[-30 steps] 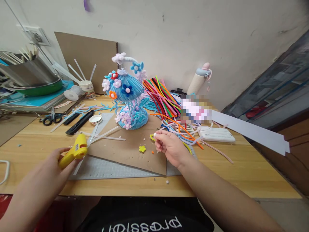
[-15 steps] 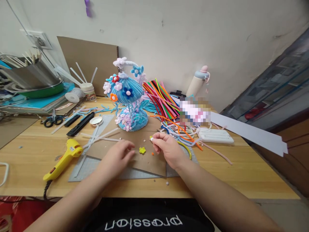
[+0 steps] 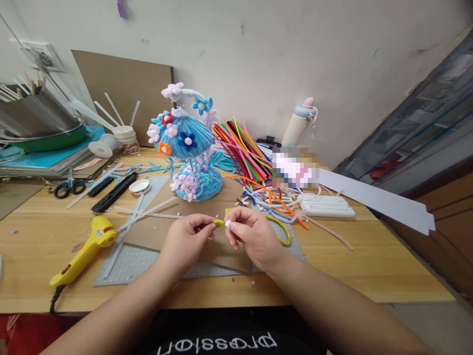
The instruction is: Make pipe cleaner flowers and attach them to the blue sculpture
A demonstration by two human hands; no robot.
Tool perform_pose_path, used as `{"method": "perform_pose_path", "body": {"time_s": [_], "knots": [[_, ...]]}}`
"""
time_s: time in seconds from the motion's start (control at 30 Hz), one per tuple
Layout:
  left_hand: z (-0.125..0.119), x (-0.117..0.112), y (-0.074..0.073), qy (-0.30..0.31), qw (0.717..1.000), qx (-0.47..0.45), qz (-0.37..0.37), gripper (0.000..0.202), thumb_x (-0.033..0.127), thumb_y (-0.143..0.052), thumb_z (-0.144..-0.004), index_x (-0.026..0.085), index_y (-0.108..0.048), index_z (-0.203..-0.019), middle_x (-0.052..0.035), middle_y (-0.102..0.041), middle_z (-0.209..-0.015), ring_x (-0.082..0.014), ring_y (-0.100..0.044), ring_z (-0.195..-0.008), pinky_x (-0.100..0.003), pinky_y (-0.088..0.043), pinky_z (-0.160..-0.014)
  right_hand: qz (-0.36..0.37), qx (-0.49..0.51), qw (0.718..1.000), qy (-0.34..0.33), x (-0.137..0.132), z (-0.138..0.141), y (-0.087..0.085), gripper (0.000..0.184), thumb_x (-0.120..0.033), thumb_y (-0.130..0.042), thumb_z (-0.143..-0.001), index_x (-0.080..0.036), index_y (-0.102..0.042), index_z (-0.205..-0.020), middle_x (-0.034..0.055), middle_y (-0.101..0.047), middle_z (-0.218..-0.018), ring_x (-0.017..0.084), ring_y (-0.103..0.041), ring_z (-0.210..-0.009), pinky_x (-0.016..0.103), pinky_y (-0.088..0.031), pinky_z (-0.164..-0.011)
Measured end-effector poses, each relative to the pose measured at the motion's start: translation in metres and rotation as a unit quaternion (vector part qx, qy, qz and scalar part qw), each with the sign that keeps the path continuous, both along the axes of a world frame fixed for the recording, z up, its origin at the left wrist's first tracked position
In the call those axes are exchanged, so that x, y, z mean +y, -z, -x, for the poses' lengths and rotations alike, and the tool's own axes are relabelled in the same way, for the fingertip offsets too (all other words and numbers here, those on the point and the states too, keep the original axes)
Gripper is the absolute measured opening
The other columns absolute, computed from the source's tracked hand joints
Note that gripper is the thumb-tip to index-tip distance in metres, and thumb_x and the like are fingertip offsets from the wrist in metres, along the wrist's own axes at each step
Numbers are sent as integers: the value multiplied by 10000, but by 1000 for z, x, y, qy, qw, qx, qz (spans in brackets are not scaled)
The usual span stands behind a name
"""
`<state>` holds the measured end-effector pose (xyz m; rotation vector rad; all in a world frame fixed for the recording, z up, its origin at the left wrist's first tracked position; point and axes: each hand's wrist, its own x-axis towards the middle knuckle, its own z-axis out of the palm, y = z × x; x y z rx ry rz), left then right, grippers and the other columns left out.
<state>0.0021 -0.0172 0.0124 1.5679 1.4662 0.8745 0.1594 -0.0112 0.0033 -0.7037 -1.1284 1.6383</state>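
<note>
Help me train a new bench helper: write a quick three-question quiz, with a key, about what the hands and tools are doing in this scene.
1. Multiple choice: what does the left hand pinch?
A) a small lobed yellow piece
B) black-handled metal scissors
C) a long fuzzy orange stem

2. Fill in the blank: the right hand holds, at its fingertips, a small bit coloured ____.

3. True or false: the yellow plastic glue gun lies on the light wooden table, held by neither hand.

Key: 1. A; 2. white; 3. true.
</note>
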Motion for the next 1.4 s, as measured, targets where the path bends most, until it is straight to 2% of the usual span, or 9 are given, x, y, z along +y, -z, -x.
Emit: {"method": "perform_pose_path", "body": {"time_s": [0.17,0.33,0.4,0.5,0.87,1.13,1.4], "knots": [[-10,-11,-7,-61,993,-100,-8,216,366,-664,-689,154,-624,-702,-8,-626,-628,-110,-528,-525,-216,-419,-492,-48,-119,988,87,-6,2,2,58,-220,-548,-761,-184,-505,-748,-44,-502,-573,85,-455,-486,212,-370,-455],[-14,-13,-5,-87,988,-129,4,196,341,-638,-718,148,-604,-725,14,-576,-573,-88,-490,-474,-207,-399,-467,-206,-274,921,184,-11,2,1,57,-144,-529,-745,-183,-514,-705,-19,-507,-677,96,-464,-588,223,-389,-536],[-14,-13,-2,-96,987,-129,3,187,334,-629,-723,150,-599,-728,20,-566,-565,-83,-480,-459,-204,-390,-457,-236,-296,904,199,-12,3,2,71,-126,-523,-732,-183,-506,-693,-26,-495,-658,95,-456,-577,220,-384,-530],[-15,-14,0,-111,987,-118,-17,174,324,-630,-718,154,-595,-706,18,-574,-593,-76,-473,-461,-203,-393,-462,-247,-307,895,210,-11,3,3,82,-112,-518,-716,-182,-495,-681,-33,-482,-632,93,-449,-557,216,-376,-515],[-18,-17,1,-116,987,-106,-25,165,325,-625,-714,164,-599,-687,15,-582,-616,-76,-464,-476,-201,-379,-457,-218,-296,911,186,-10,2,6,78,-136,-516,-742,-183,-492,-685,-30,-487,-636,94,-450,-567,207,-378,-511],[-18,-18,4,-108,989,-94,-30,162,327,-619,-721,166,-606,-698,9,-595,-622,-79,-464,-483,-202,-387,-466,-167,-283,930,167,-8,3,9,65,-150,-524,-738,-181,-497,-688,-27,-502,-632,93,-459,-556,204,-380,-498],[-20,-17,2,-103,991,-81,-42,155,315,-612,-727,164,-603,-691,5,-593,-632,-84,-463,-495,-205,-380,-464,-133,-283,935,170,-6,3,7,51,-148,-516,-716,-182,-493,-685,-37,-490,-613,86,-445,-532,198,-359,-475]]}}
